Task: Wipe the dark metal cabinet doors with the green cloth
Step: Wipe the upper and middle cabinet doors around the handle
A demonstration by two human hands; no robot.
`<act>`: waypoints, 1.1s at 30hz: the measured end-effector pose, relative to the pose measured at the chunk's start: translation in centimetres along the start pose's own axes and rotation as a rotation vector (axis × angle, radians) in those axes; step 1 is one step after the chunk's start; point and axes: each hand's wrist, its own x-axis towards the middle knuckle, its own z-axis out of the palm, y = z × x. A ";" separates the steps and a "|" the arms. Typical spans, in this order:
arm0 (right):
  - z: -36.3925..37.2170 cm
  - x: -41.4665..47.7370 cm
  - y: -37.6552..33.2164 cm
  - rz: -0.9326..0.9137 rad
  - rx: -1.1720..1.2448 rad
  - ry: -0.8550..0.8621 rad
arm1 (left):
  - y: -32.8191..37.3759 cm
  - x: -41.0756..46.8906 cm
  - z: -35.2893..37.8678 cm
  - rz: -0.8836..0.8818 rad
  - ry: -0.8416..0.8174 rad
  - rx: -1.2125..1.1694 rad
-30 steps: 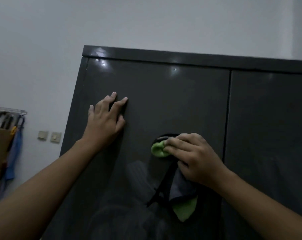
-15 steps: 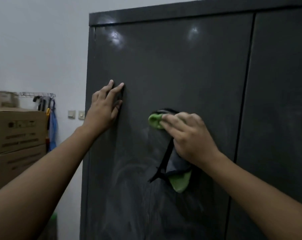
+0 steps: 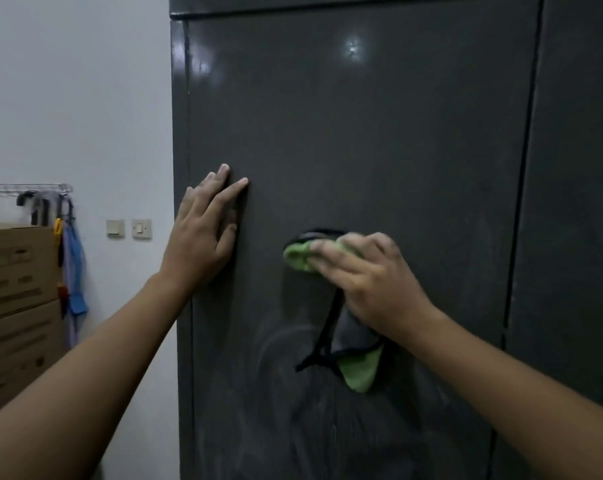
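- While stacked brown cardboard boxes (image 3: 16, 299) fill the 9 o'clock edge of the view, a wire wall rack (image 3: 26, 187) above them carries dark hanging items, and a blue fabric piece (image 3: 75, 271) droops just beside the boxes.
- Two pale wall switches (image 3: 141, 229) sit on the white wall at 9 o'clock of the left hand.
- The person's left hand (image 3: 203, 237) lies flat, its fingers straight and close together, with the palm against the dark grey metal left cabinet door (image 3: 362, 133) near its left edge.
- At 3 o'clock of that hand, the green cloth (image 3: 298, 256) with dark trim is bunched against the same door, and one green corner hangs at 6 o'clock of the right hand.
- The right hand (image 3: 372, 285) presses the cloth with extended fingers pointing toward 10 o'clock. It is blurred, and the thumb cannot be made out.
- The dark grey right cabinet door (image 3: 577, 202) stands at 3 o'clock, beyond the vertical seam and apart from both hands.
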 end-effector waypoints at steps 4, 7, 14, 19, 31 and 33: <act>-0.7 0.2 0.7 -0.229 -0.046 -0.087 | -1.9 -0.3 0.1 0.099 0.032 -0.034; -1.2 2.2 2.8 -0.043 -0.054 0.019 | -3.0 -0.8 0.4 0.158 0.032 -0.029; 0.6 7.4 -1.6 0.391 0.021 0.032 | -3.6 -1.3 1.5 -0.022 0.315 -0.172; 2.4 6.2 -6.0 -0.107 0.104 -0.168 | -4.5 -1.1 1.3 -0.468 0.315 -0.565; 2.4 18.4 -2.9 0.364 0.085 0.034 | -5.4 -2.3 0.0 -0.469 0.159 -0.949; 3.5 18.6 -5.2 0.238 0.136 0.001 | -5.7 -2.3 -0.1 -0.549 0.138 -1.120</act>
